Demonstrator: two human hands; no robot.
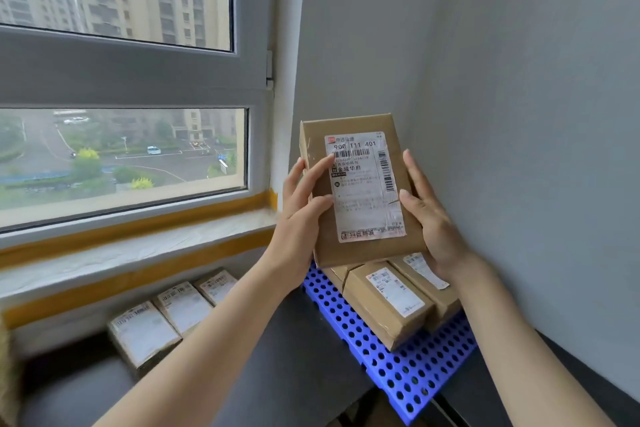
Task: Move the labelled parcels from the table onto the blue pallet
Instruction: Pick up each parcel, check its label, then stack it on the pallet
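I hold a flat brown parcel (360,191) with a white shipping label upright in the air, above the blue perforated pallet (391,371). My left hand (304,198) grips its left edge, thumb and fingers on the front face. My right hand (429,215) holds its right edge. Labelled parcels (388,302) lie on the pallet below, by the grey wall; the held parcel partly hides them. Three more labelled parcels (173,315) lie in a row on the dark table (277,357) under the window sill.
A window with a yellow-taped sill (138,253) runs along the left. A grey wall (519,114) closes the right side, right behind the pallet. Dark table surface lies between the row of parcels and the pallet.
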